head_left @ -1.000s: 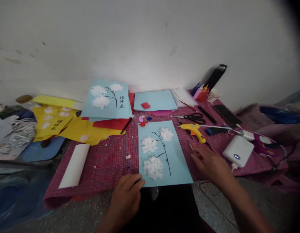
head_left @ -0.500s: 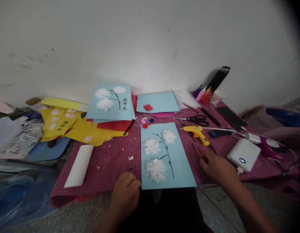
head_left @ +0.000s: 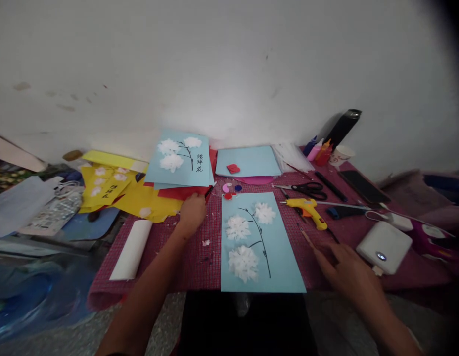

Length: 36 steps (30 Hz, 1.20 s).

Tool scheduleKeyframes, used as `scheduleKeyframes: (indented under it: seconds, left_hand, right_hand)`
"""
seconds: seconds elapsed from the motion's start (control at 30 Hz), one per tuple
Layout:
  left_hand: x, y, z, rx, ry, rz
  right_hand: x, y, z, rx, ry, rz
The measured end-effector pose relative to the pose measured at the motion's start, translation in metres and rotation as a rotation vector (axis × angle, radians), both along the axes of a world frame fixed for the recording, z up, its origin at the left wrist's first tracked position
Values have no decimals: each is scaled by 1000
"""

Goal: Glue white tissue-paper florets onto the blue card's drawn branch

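My left hand [head_left: 193, 213] reaches forward to the edge of the red paper, its curled fingers on a black pen [head_left: 209, 191] and covering the pen's lower part. On the table before me lies a light blue sheet [head_left: 285, 267] with three white paper blossoms [head_left: 243, 262] and a drawn dark stem [head_left: 264, 249]. To the right of this sheet, my right hand [head_left: 339, 267] rests low over the cloth with fingers apart. Its fingertips are at the rear end of a thin wooden stick [head_left: 306, 238], which may be a pencil or brush.
A yellow glue gun [head_left: 307, 207], scissors [head_left: 307, 189] and a white power bank [head_left: 385, 247] lie to the right. A finished-looking blue flower card [head_left: 166, 177] with writing tops a paper stack at back left. A white paper roll [head_left: 131, 249] lies at left. Paint bottles [head_left: 318, 152] stand behind.
My left hand has moved forward from the table's front edge to the black pen. My right hand has drawn back slightly from the thin stick, its fingers loosening. The view has shifted a little.
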<state>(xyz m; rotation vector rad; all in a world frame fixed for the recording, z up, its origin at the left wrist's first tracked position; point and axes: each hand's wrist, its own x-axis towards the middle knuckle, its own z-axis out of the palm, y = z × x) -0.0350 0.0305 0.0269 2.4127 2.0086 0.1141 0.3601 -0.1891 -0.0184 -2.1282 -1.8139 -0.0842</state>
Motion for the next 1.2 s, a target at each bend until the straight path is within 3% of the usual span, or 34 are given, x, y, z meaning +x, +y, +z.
scheduleKeyframes:
  seconds: [0.1,0.23,0.43,0.5,0.63,0.73,0.8,0.9,1.03,1.2]
  left_hand:
    - [1,4,-2,-32,23,39]
    - [2,-9,5,-26,17,53]
    - [4,-66,23,40,-72,18]
    - [7,-95,26,79,-221,11]
    - [26,-164,21,86,-462,-218]
    - [44,-211,5,75,-483,-486]
    - [51,-231,-6,104,-495,-592]
    - [49,-242,-15,-7,-540,-514]
    - [42,-237,-13,-117,-523,-476]
    - [40,-229,-7,-135,-546,-455]
  right_hand:
    - [-2,-12,2,30,55,11]
    - [-17,-20,9,78,181,50]
    - [-62,-28,27,132,499,166]
    - [-83,-31,35,127,609,192]
    - [-130,-34,44,-8,945,207]
    - [-159,-40,41,-146,1221,252]
    - [-170,-46,36,-165,1308,215]
    - [-176,-51,27,-217,1396,125]
    - [-176,-45,23,-226,1557,6]
    - [-176,-34,24,-215,1748,44]
